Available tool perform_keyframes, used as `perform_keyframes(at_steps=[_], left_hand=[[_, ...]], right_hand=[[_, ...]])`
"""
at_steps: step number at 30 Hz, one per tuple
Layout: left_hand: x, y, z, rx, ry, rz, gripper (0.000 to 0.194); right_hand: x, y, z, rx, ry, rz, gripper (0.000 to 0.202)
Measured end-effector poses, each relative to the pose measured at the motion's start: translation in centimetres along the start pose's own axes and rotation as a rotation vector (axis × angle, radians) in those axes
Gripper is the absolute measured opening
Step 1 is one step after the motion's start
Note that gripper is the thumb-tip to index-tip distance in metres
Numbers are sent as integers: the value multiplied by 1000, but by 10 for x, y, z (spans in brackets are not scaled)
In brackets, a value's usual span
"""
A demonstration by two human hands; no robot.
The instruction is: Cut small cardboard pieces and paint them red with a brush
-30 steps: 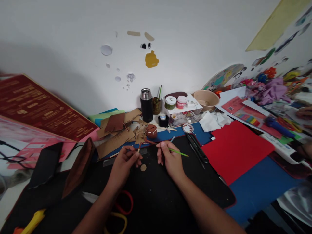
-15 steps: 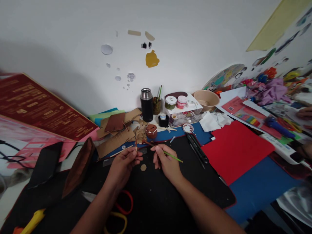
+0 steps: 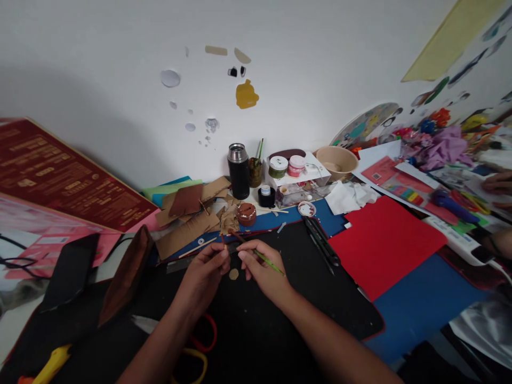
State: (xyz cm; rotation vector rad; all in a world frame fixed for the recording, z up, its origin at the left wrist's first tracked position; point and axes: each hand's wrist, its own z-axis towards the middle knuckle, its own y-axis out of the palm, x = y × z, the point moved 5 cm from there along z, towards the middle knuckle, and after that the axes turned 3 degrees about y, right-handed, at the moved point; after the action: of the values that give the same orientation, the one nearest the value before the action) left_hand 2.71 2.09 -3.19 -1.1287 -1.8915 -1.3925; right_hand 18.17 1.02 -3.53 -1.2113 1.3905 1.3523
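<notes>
My left hand (image 3: 208, 268) pinches a small thin stick (image 3: 223, 240) upright, its top reddish brown. In my right hand (image 3: 266, 269) a paintbrush with a green handle (image 3: 277, 269) is gripped between thumb and fingers. The brush's brown-stained tip lies close to the stick; whether they touch I cannot tell. Just behind both hands stands an open jar of brown paint (image 3: 247, 214). On the black mat (image 3: 256, 325) between my wrists lies a small tan disc (image 3: 233, 274). Red and yellow scissor handles (image 3: 216, 336) show beside my left forearm, partly hidden by it.
Cardboard scraps (image 3: 188, 234), a black flask (image 3: 239, 173) and paint jars (image 3: 296, 165) line the back. To the right are a utility knife (image 3: 322, 242), red sheet (image 3: 386, 248) and tissue (image 3: 348, 197). At left lies a brown boat-like piece (image 3: 126, 277). Another person's hand (image 3: 498, 184) shows far right.
My right hand has moved the brush left, bringing its tip nearer the stick. My left hand stays about where it was, and the view has shifted slightly.
</notes>
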Motion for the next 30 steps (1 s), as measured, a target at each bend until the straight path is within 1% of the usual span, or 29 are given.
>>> perform_keyframes(at_steps=[4,9,15,23,30], left_hand=[[-1,2,-2,2,-40,-30,43],[-5,4,-4,7,-65,-50,43],[-9,8,-6,-64,-51,-48,38],[-10,9,-6,-74,-48,-48,36],[-9,12,-8,-88,-13,8,38]], right_hand=[[5,4,-1,-22,-69,-67,18],[4,4,-2,-6,-119,-128,14],[4,4,-2,-13,-104,-96,12],[4,8,-1,-31,-75,-51,13],[1,8,-1,-8,-58,-87,13]])
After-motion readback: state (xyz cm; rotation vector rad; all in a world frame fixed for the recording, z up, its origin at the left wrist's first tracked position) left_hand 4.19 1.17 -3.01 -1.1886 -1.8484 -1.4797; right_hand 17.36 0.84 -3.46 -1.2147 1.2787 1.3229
